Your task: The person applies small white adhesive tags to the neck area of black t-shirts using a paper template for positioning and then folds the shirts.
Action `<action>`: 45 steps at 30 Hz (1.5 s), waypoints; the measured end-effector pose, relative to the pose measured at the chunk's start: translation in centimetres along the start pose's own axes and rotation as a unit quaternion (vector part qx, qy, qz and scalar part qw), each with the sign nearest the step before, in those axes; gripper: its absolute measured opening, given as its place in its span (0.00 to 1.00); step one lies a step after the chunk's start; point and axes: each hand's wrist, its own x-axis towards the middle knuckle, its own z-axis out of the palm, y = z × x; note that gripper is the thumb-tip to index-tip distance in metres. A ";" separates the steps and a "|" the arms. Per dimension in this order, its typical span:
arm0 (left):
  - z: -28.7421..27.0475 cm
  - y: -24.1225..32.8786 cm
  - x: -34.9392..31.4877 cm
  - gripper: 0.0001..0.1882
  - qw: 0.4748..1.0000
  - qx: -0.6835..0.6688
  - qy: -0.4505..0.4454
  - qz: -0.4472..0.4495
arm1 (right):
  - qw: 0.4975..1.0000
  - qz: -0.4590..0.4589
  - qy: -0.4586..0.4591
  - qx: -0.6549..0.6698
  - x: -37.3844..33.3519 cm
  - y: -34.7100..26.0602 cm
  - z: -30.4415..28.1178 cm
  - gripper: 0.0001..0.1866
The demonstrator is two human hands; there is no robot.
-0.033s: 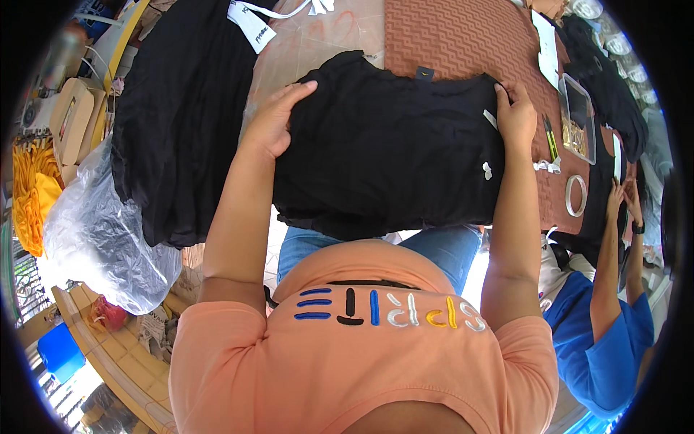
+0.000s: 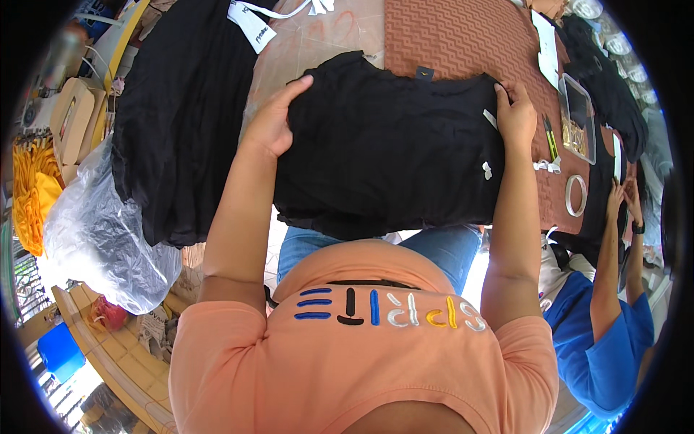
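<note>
A black garment lies spread in front of me, its neckline with a small dark label at the far edge. My left hand grips its left edge, thumb on top and fingers hidden beneath the cloth. At the far right corner, my right hand pinches the fabric near the shoulder. Two small white pieces lie on the garment near my right forearm: a thin strip and a crumpled scrap. The near edge of the cloth hangs over the table's front, above my lap.
On the left are a pile of black fabric and a clear plastic bag. A yellow-black cutter, a clear box of small gold-coloured pieces and a tape roll sit at right. A co-worker in blue handles dark fabric there.
My left thumb has shifted slightly up and to the left along the garment's edge. My right hand and the garment look the same.
</note>
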 end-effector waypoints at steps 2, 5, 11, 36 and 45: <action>0.3 0.0 0.6 0.21 0.997 -0.035 0.057 0.042 | 1.000 0.004 -0.001 0.002 0.0 -0.1 -0.1 0.11; -0.9 0.4 3.1 0.23 0.988 -0.052 0.099 0.110 | 1.000 0.003 -0.001 0.013 0.0 -0.4 0.1 0.11; -3.5 2.2 6.4 0.30 0.964 0.102 0.212 0.124 | 1.000 0.001 -0.002 0.001 -0.1 -0.4 0.0 0.11; 1.0 -3.8 -0.2 0.17 0.734 0.563 -0.018 0.378 | 0.992 -0.024 0.001 0.121 0.3 1.4 0.5 0.10; 1.9 -5.2 0.5 0.11 0.750 0.513 0.041 0.416 | 0.994 -0.006 -0.003 0.112 0.4 1.6 0.7 0.10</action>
